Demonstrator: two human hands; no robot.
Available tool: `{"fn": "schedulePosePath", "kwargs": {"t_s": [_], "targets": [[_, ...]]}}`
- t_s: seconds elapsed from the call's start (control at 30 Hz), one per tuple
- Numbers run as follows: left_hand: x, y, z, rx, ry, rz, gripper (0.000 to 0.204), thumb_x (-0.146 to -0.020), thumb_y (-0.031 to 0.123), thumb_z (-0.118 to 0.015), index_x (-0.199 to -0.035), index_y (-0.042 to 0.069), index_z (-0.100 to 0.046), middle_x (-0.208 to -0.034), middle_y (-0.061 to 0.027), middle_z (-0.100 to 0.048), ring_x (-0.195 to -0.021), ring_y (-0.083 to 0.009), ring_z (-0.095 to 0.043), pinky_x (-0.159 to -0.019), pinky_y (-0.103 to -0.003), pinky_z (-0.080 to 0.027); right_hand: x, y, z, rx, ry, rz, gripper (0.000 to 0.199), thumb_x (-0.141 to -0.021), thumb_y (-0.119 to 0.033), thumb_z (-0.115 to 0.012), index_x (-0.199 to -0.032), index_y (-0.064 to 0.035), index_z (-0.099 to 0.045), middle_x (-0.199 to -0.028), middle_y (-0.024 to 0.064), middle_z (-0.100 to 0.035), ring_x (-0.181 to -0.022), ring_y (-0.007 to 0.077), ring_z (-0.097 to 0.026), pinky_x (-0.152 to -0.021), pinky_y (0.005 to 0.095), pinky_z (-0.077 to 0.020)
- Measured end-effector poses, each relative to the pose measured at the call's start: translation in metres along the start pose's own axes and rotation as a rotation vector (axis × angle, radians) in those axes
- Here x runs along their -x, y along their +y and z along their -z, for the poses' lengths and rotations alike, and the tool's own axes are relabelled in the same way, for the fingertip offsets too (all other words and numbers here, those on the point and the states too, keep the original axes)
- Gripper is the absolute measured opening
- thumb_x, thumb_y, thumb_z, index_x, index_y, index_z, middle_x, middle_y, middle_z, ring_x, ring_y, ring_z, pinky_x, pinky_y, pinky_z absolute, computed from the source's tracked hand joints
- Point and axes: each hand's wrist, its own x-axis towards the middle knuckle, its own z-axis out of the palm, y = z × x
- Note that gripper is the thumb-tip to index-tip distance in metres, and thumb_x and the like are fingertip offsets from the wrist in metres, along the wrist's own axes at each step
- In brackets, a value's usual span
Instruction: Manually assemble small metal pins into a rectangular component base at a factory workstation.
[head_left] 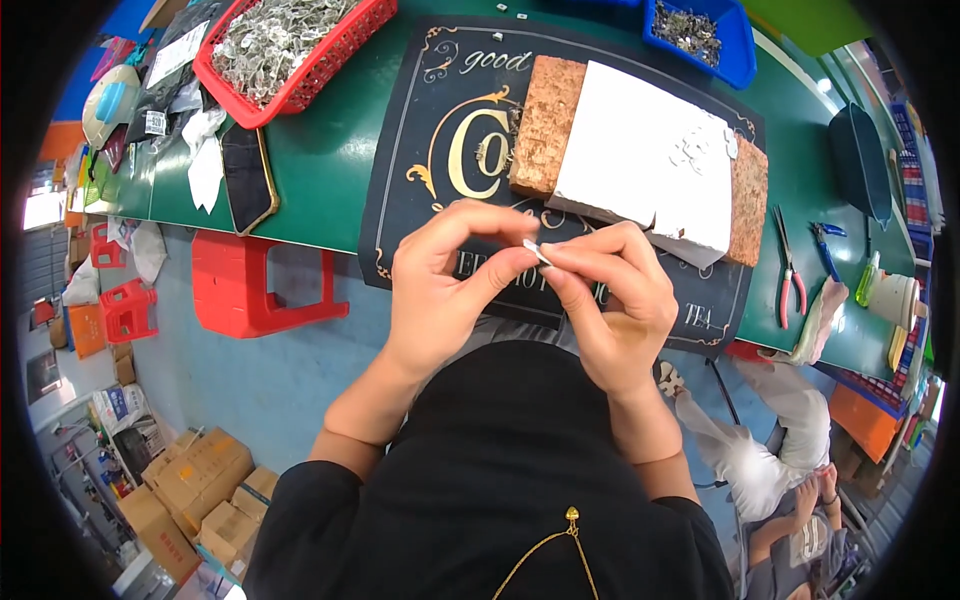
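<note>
In front of my chest, over the near edge of the dark printed mat, both hands meet at a small thin white piece. My right hand pinches it between thumb and fingertips. My left hand is curled toward it, the thumb against the piece and the index finger arched just above, its tip slightly blurred. The exact kind of the piece is too small to tell. Beyond my hands a white slab rests over a rough brown block, with several small white pieces lying on its right part.
A red basket of small clear-looking pieces stands far left, beside dark pouches. A blue tray of small metal parts is at the back. Pink-handled pliers and blue-handled cutters lie right. Another person sits lower right; a red stool stands left.
</note>
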Motion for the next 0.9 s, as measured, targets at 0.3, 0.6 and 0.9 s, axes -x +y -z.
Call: {"fn": "schedulePosePath", "kwargs": {"t_s": [0.3,0.6,0.9], "targets": [[0.002,-0.007,-0.006,0.115,-0.175,-0.027,0.018,-0.081,0.0,-0.07,-0.098,-0.002,-0.063,-0.095,-0.0072,-0.061,-0.089,-0.0131,-0.058,-0.079,-0.025,-0.046,0.005,0.003,0.011,0.001,0.047,-0.025,0.015,-0.075,0.005,-0.071,-0.09,0.0019,-0.07,-0.083,0.0106,-0.065,-0.076,0.0161,-0.06,-0.064,0.0233,-0.0461],[0.009,-0.007,-0.014,0.174,-0.093,0.045,0.014,-0.087,0.0,-0.063,-0.1,-0.002,-0.061,-0.096,-0.0067,-0.06,-0.089,-0.0109,-0.057,-0.079,-0.024,-0.046,0.008,0.006,0.008,0.088,0.072,0.106,0.015,-0.074,0.005,-0.072,-0.089,0.0019,-0.07,-0.083,0.0105,-0.065,-0.073,0.0168,-0.062,-0.063,0.0237,-0.0473],[0.015,-0.014,-0.014,0.307,-0.119,0.071,0.013,-0.085,-0.003,-0.065,-0.097,-0.002,-0.061,-0.095,-0.0068,-0.06,-0.088,-0.0117,-0.058,-0.081,-0.025,-0.047,0.016,-0.001,0.013,0.069,0.054,0.062,0.017,-0.074,0.007,-0.072,-0.09,0.0011,-0.07,-0.084,0.0104,-0.065,-0.073,0.0169,-0.061,-0.062,0.0242,-0.0464]]}}
